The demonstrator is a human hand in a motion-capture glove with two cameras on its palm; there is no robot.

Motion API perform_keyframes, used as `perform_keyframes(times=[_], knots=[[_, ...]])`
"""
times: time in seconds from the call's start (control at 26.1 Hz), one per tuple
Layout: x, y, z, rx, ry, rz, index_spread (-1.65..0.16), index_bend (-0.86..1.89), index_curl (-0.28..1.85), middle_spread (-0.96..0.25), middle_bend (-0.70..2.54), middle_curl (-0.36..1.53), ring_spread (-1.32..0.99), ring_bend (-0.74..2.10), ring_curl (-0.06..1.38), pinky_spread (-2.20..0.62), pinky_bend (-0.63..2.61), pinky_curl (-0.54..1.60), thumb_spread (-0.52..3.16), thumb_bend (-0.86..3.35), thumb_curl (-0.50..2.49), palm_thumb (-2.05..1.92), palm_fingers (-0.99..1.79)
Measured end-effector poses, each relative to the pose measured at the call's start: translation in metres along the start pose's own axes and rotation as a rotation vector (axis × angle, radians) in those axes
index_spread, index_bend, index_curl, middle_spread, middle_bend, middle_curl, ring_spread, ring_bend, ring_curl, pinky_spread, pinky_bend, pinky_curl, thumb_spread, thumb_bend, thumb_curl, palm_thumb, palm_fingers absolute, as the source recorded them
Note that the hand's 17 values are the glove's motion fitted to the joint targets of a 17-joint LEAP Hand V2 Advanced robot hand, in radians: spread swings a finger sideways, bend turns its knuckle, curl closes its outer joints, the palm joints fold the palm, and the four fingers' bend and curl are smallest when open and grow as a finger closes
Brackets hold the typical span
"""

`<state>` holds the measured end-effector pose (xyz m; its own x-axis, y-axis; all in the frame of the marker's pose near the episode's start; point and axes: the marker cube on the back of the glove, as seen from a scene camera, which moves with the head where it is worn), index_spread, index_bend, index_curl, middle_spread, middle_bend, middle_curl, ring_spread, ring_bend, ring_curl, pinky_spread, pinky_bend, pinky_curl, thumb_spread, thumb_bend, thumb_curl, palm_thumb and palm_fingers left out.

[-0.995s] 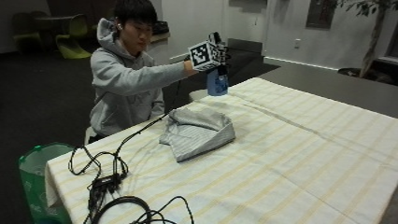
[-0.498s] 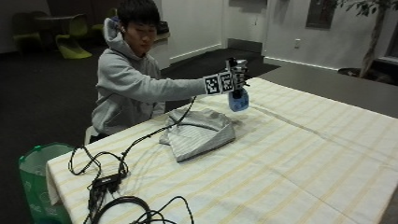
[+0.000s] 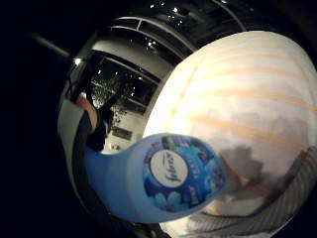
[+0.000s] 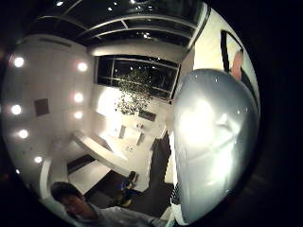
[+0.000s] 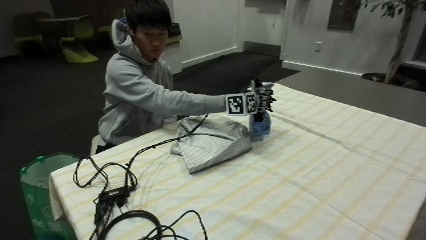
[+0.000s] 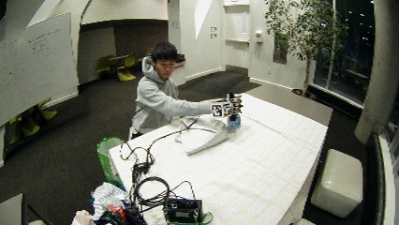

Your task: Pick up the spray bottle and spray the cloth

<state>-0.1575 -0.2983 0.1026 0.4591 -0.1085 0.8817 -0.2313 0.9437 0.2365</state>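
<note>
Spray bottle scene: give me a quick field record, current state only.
holder: gloved right hand, fingers round the bottle's top
spray bottle: blue, upright, base at or just above the tablecloth, cannot tell which
cloth: grey, folded, beside the bottle
surface: striped tablecloth
spraying: not visible
other: green bin at table corner

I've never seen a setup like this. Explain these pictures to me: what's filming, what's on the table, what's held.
No robot here: a seated person works with a gloved right hand. Two pictures come from room cameras, one wider. The two round ones come from small cameras on that hand's palm, so the blue spray bottle looks huge in them. The hand grips the bottle near its top, with its base at the striped tablecloth. Beside it lies a folded grey cloth, the thing to be sprayed. Black cables lie at the table's near end.
</note>
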Motion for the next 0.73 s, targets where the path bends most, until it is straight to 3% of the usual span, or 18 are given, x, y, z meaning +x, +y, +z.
perform_keyframes(times=[0.11,0.38,0.73], knots=[[0.0,0.005,-0.006,-0.078,0.06,0.002,-0.19,0.22,0.57,-0.07,0.57,0.49,-0.12,0.69,0.47,-0.27,0.5,0.45,0.18,-0.04,0.73,0.97,1.19],[-0.004,0.028,-0.033,-0.154,0.109,-0.006,-0.23,-0.08,0.44,-0.05,0.42,0.46,-0.08,0.61,0.48,-0.1,0.61,0.51,0.51,-0.05,0.69,0.9,0.32],[-0.007,0.047,-0.079,-0.119,0.131,-0.007,-0.3,-0.01,0.25,-0.01,0.41,0.43,-0.03,0.57,0.39,0.05,0.65,0.43,0.69,-0.04,0.64,0.85,0.2]])
